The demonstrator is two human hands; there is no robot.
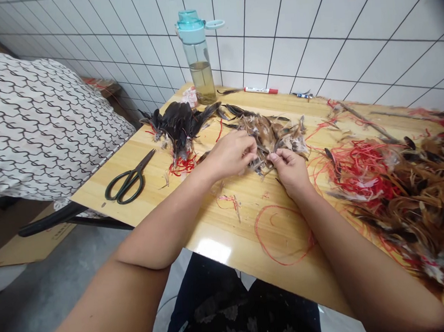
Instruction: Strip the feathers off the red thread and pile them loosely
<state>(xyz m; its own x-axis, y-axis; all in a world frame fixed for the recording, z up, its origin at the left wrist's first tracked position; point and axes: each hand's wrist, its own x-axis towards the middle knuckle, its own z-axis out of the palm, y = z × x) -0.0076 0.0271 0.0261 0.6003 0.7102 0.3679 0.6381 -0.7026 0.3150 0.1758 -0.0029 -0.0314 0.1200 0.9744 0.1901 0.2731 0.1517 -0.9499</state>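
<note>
A pile of brown feathers (259,128) lies in the middle of the wooden table. Over its near left edge is my left hand (233,153), its fingers curled inward; what they hold, if anything, is hidden. My right hand (292,170) pinches at the near edge of the same pile, thumb against finger, with feathers at the fingertips. To the left lies a bunch of black feathers (179,121), its quill ends towards me beside some tangled red string (184,165). A loose loop of red string (258,229) rests on the table in front of my right hand.
Black-handled scissors (127,184) lie near the table's left edge. A bottle (201,69) of yellowish liquid stands at the back, with a red-capped marker (260,90) by the tiled wall. Tangled red string (368,164) and a large brown feather heap (420,209) cover the right side.
</note>
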